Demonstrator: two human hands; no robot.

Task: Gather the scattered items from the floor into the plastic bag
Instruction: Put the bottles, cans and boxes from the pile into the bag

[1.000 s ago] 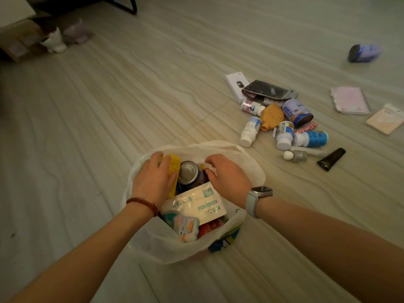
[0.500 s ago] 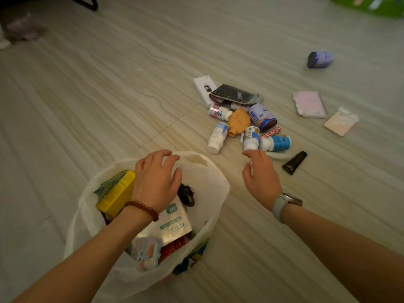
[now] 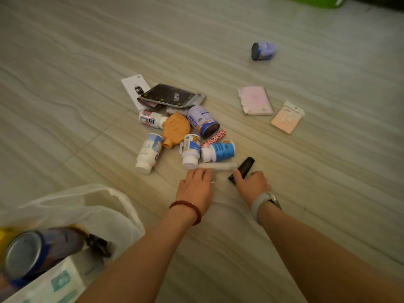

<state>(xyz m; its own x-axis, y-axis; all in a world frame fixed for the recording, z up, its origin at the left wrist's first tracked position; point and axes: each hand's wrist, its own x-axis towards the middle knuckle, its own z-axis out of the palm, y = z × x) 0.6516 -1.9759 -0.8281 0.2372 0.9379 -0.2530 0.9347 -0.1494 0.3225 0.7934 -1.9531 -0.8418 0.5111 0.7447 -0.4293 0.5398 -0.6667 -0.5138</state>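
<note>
The white plastic bag (image 3: 98,194) stands open at the lower left, holding a blue can (image 3: 24,252) and a white pack (image 3: 59,283). A pile of items lies ahead on the floor: white bottles (image 3: 148,153), an orange pouch (image 3: 176,129), a blue-labelled bottle (image 3: 219,150) and a blue can (image 3: 203,121). My right hand (image 3: 251,185) curls around the near end of a black tube (image 3: 246,165). My left hand (image 3: 194,186) lies palm down over a small item, of which only an edge shows. A thin white tube (image 3: 218,165) lies just beyond my fingers.
A black pouch (image 3: 172,96) rests on a white box (image 3: 133,88) behind the pile. To the right lie a pink notebook (image 3: 255,100) and a peach packet (image 3: 287,120). A purple can (image 3: 262,51) lies farther off. Something green (image 3: 317,1) is at the top edge.
Both hands have left the bag and reached forward to the pile. My right hand has closed on the black tube, and my left hand has come down over a small item.
</note>
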